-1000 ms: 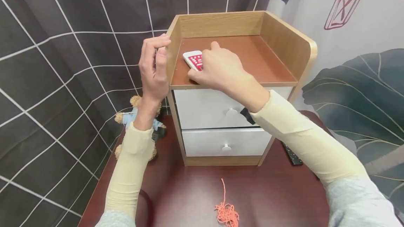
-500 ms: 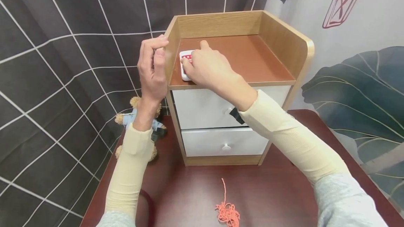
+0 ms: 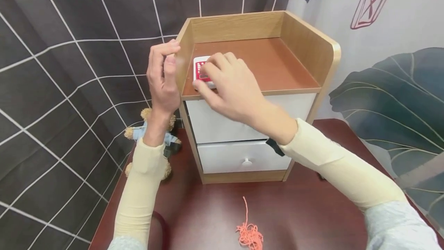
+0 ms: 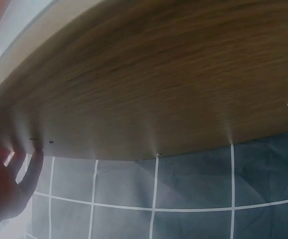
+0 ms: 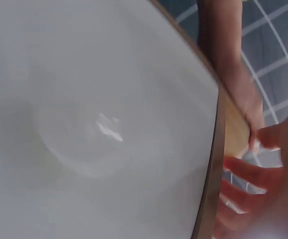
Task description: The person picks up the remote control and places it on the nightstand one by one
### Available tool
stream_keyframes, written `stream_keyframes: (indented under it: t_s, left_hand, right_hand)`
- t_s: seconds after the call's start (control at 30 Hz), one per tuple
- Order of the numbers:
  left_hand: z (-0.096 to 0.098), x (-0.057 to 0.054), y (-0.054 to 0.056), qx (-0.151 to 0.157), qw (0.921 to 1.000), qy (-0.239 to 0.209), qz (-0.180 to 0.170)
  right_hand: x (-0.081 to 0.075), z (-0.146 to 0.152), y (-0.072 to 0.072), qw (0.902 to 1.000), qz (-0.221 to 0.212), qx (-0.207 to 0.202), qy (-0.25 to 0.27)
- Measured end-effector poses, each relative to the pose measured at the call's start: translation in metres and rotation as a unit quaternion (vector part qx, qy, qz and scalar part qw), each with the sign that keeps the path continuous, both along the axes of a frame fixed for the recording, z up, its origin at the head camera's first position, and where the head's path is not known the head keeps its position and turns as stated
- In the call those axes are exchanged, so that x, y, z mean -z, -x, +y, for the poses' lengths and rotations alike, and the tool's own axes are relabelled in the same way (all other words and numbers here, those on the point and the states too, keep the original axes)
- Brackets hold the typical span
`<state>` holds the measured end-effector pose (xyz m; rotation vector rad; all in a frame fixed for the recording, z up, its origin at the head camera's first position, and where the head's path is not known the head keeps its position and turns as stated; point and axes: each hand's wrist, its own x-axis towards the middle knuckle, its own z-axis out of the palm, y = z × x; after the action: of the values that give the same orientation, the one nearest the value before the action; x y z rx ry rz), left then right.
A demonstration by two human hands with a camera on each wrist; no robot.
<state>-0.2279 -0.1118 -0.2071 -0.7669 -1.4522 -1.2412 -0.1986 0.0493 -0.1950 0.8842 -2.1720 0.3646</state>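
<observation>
A white calculator (image 3: 198,68) with a red face and small pale keys lies at the left of the cabinet's brown top (image 3: 249,61). Over it is my right hand (image 3: 236,88), its fingers loosely bent and spread, thumb by the near edge; they hide part of the calculator. In the right wrist view, the fingers (image 5: 248,172) show apart beyond the cabinet's edge. My left hand (image 3: 163,80) rests its fingertips against the outer left side of the cabinet, which fills much of the left wrist view as a wood panel (image 4: 144,84).
Raised wooden walls (image 3: 239,28) enclose the cabinet top at the back and sides. Two white drawers face front, the lower one with a knob (image 3: 246,162). A teddy bear (image 3: 138,132) sits left of the cabinet. Tangled orange yarn (image 3: 250,237) lies in front on the dark red table (image 3: 201,211).
The calculator has turned and shifted toward the left wall of the top. My right hand moved left with it, then its fingers loosened. The left hand stayed at the cabinet's side.
</observation>
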Motion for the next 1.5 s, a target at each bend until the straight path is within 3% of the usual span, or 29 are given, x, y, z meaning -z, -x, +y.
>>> stream_keyframes:
  t_s: [0.13, 0.27, 0.53, 0.77, 1.0, 1.17, 1.33, 1.5]
  left_hand:
    - [0.0, -0.001, 0.001, 0.007, 1.0, 0.001, 0.007]
    - [0.0, -0.002, 0.002, 0.009, 0.9999, 0.003, 0.013]
    - [-0.002, -0.001, 0.001, 0.012, 0.9998, 0.012, 0.006]
    - [-0.005, -0.003, 0.008, 0.007, 1.0, 0.006, -0.002]
    - [-0.004, -0.002, 0.012, 0.015, 0.9998, 0.009, 0.001]
    - [-0.005, 0.001, 0.013, 0.013, 0.9999, 0.009, -0.001]
    - [-0.006, 0.001, 0.011, 0.013, 0.9999, 0.006, 0.0]
    - [-0.007, -0.005, 0.01, 0.015, 0.9999, -0.002, -0.004]
  right_hand:
    - [0.019, -0.001, -0.011, 0.9897, 0.105, -0.098, -0.002]
    - [0.035, -0.004, -0.021, 0.9729, 0.146, -0.175, -0.039]
    - [0.088, 0.0, -0.04, 0.9379, 0.102, -0.303, -0.135]
    - [0.134, 0.004, -0.049, 0.9053, 0.099, -0.339, -0.236]
    - [0.181, 0.014, -0.064, 0.8792, 0.099, -0.386, -0.262]
    - [0.218, 0.024, -0.076, 0.8753, 0.065, -0.385, -0.285]
    - [0.246, 0.038, -0.086, 0.8849, 0.027, -0.353, -0.303]
    - [0.258, 0.056, -0.086, 0.8966, 0.003, -0.32, -0.306]
